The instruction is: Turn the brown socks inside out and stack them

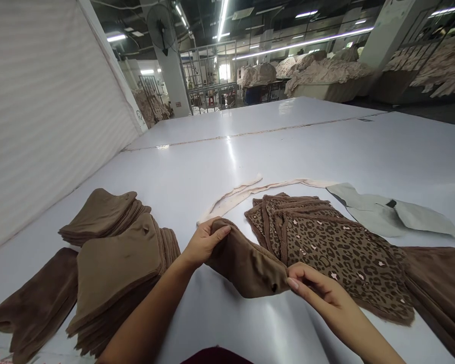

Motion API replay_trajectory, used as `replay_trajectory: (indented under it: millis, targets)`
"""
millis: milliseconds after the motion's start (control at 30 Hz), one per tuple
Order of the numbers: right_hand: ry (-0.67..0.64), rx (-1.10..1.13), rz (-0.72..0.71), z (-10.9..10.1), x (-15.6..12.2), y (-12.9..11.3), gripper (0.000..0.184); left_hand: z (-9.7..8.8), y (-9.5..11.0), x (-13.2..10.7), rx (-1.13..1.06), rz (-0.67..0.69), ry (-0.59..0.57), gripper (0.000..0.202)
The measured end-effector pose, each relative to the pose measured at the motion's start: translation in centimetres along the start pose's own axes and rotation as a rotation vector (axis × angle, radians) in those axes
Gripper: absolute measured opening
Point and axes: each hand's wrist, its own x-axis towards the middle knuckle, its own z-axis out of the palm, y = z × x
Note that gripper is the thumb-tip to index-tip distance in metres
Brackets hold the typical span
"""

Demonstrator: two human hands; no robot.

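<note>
A brown piece of plush fabric [246,263] is stretched between my two hands above the front of the table. My left hand [206,241] pinches its upper left corner, thumb on top. At its lower right edge, my right hand [311,284] grips the cloth between thumb and fingers. A small dark spot shows on the piece near that right edge. Just behind and to the right lies a fanned stack of leopard-print fabric pieces [333,247]. Left of my left arm are stacks of cut brown fabric pieces [121,253].
Behind the leopard-print stack, a pale fabric strip [246,189] curves across the white table [197,167]. A grey-green sheet [387,212] lies at its right end. More brown fabric [440,283] sits at the right edge. A white sheet of material [53,101] rises on the left.
</note>
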Motion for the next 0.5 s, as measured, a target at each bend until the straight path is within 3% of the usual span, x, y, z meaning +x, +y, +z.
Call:
replay_trajectory:
  millis: [100,233,300,367,433,500]
  targets:
    - [0.041,0.01,-0.039,1.1,0.3,-0.1,0.027,0.5,0.4,-0.4,0.259,0.119,0.05,0.02]
    - [0.17,0.094,-0.132,2.6,0.6,0.0,0.024,2.0,0.6,-1.6,0.855,0.41,0.25,0.02]
    - [0.241,0.118,-0.148,3.4,0.8,-0.2,0.021,3.1,0.4,-2.3,0.983,0.434,0.279,0.015]
    - [0.291,0.115,-0.169,4.1,1.0,-0.5,0.02,4.1,-0.2,-2.8,0.898,0.255,0.131,0.015]
    - [0.298,0.077,-0.217,4.7,1.2,-0.8,0.019,4.9,-1.3,-3.0,0.615,-0.033,-0.083,0.029]
    - [0.244,0.011,-0.277,5.1,1.1,-1.0,0.016,5.3,-2.7,-2.8,0.271,-0.247,-0.182,0.042]
